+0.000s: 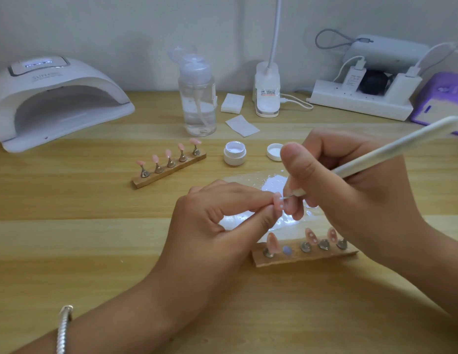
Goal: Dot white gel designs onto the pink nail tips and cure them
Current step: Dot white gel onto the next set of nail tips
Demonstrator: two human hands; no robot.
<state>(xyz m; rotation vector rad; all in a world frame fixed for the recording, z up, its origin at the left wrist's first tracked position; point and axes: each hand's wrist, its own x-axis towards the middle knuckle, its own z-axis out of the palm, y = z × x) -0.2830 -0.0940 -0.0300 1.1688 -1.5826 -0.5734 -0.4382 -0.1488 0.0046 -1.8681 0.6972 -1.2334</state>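
**A:** What takes up the most room?

**B:** The wooden counter (69, 238). At its far left sits a white curing lamp (56, 98), its mouth facing this way and its top display lit. A white power strip (360, 103) lies at the far right against the wall.

**A:** And the hands?

**B:** Both are near the middle, close together. The right hand (350, 190) has its fingers curled round a white dotting pen (401, 146), held like a pencil with the shaft slanting up to the right. The left hand (217, 226) pinches between thumb and forefinger.

**A:** What stands behind them?

**B:** A clear pump bottle (197, 98), partly filled with liquid and with its cap flipped up. In front of it is a wooden stand (169, 172) carrying five plain pink tips in a row. A second stand (304, 256) lies just under the right hand. It holds three tips, two of them with white dots, and one spot is bare.

**A:** Smaller things?

**B:** A clear palette (271, 182) lies beneath the hands, glaring with reflected light. Beyond it are an open white gel jar (235, 155) and, just to its right, the jar's lid (274, 152).

**A:** And the piece being worked on?

**B:** It is the pink nail tip (278, 203) in the left hand's pinch, above the palette. It shows small white dots, and the pen's fine point is right at its surface.
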